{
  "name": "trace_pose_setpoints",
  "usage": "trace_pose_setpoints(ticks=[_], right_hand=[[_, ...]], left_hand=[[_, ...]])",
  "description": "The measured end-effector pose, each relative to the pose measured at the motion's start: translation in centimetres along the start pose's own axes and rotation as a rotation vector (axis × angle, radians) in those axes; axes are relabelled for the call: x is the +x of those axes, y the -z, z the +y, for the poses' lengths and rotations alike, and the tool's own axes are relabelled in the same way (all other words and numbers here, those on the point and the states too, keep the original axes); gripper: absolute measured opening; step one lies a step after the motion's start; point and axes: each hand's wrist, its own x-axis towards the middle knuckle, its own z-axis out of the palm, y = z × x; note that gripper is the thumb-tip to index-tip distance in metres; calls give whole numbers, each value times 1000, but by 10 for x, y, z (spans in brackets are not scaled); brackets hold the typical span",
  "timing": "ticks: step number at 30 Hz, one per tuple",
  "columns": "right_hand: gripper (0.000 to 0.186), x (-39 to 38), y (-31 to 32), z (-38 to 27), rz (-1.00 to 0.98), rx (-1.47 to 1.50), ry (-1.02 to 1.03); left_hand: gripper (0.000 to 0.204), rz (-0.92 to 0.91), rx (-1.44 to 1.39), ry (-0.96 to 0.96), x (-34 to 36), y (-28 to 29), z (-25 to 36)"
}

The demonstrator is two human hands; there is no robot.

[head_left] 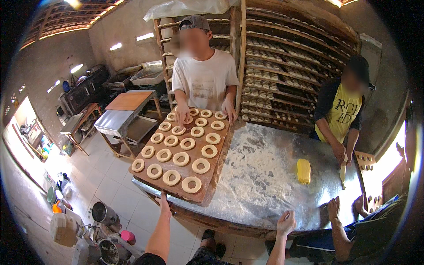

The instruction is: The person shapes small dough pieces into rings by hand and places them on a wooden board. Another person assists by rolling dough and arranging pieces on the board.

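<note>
My left hand (164, 206) grips the near left edge of a brown wooden board (205, 180), some fingers hidden by it. Rows of pale dough rings (171, 177) lie on this board, which rests on the left part of the metal table. Across from me, a person in a white shirt has one hand (181, 115) over the far rings and the other (229, 110) by the board's far right corner. My right hand (286, 223) is closed at the table's near edge; whatever it may hold is hidden.
White flour (254, 165) covers the metal table (282, 141). A yellow dough block (304, 171) lies to the right. A person in yellow holds a flat blade (343, 172); another's hands (335, 210) are at my right. Racks (282, 66) of dough rings stand behind; pots (105, 214) sit lower left.
</note>
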Motion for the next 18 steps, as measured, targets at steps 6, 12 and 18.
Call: trace_pose_setpoints(ticks=[6, 12, 18], right_hand=[[6, -1, -3, 2, 20, 33, -20], [8, -1, -7, 7, 44, 51, -4], [8, 1, -1, 0, 20, 91, -54]], left_hand=[[81, -45, 25, -16, 12, 9, -10], [93, -102, -46, -11, 16, 10, -12], [109, -115, -72, 0, 13, 11, -9]])
